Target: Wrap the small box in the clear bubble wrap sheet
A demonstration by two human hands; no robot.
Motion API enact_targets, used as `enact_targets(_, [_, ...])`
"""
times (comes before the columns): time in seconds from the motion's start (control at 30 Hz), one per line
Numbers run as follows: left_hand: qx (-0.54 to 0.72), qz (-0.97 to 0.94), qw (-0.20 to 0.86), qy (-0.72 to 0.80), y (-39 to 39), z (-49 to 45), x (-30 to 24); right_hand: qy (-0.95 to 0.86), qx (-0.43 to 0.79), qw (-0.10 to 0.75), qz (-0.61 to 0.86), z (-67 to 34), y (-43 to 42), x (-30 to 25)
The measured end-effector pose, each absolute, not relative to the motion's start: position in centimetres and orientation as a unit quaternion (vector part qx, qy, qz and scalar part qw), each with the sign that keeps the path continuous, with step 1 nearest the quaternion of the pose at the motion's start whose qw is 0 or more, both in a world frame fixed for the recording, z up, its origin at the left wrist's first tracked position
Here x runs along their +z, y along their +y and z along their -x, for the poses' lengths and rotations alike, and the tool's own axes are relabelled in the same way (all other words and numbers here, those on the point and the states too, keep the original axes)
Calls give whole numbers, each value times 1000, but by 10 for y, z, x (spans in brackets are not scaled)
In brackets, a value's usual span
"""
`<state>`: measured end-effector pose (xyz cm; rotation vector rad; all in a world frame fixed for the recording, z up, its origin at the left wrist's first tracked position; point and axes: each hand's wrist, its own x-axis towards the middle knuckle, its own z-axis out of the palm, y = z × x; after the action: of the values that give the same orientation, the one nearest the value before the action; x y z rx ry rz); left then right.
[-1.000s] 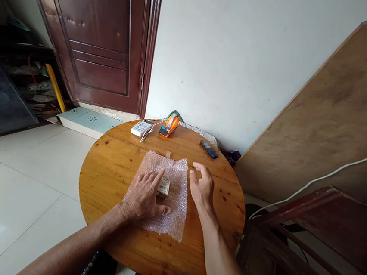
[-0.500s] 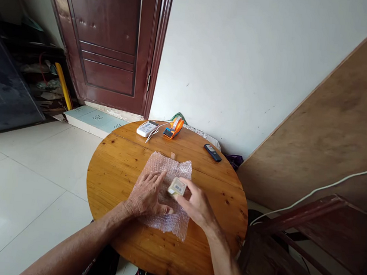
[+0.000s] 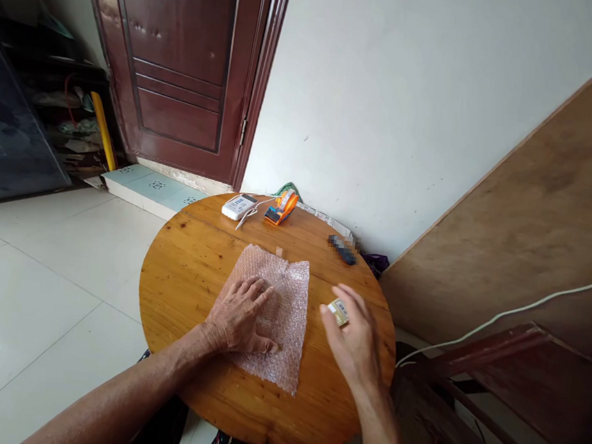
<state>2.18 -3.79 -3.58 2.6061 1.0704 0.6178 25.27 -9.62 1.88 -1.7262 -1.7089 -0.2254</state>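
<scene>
Head view: pressing the left hand (image 3: 239,318) flat, fingers spread wide, on bubble wrap (image 3: 290,312): likely light, soft, slippery, best lifted by an edge. To its right, right hand (image 3: 357,338) curved around a small box (image 3: 340,311), gripped or not, impossible to tell; probably light, stiff, best pinched by opposite sides. Farther across the worktop (image 3: 181,274), orange tape dispenser (image 3: 289,210).
</scene>
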Motion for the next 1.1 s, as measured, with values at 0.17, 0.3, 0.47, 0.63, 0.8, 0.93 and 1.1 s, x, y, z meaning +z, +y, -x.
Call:
enact_targets(0.17, [204,-897,116,375,-33,-21,-38,-766,37,265,585,-194,-68,9])
enact_targets(0.3, [206,-898,108,373,-25,-18,-40,-739,22,169,652,-200,-45,-14])
enact_targets(0.47, [206,-902,111,363,-24,-14,-40,-722,-29,147,676,-213,-46,-28])
enact_targets(0.63, [215,-897,116,367,-24,-13,-40,-710,-49,155,686,-211,-49,-31])
enact_targets(0.8, [220,-864,117,438,-27,-8,-25,-703,-43,158,692,-211,-47,-31])
enact_targets(0.93, [163,-876,100,444,-38,3,-10,-701,-33,153,696,-210,-47,-29])
enact_targets(1.1, [134,-888,114,426,-46,16,-15,-701,-30,162,694,-209,-47,-28])
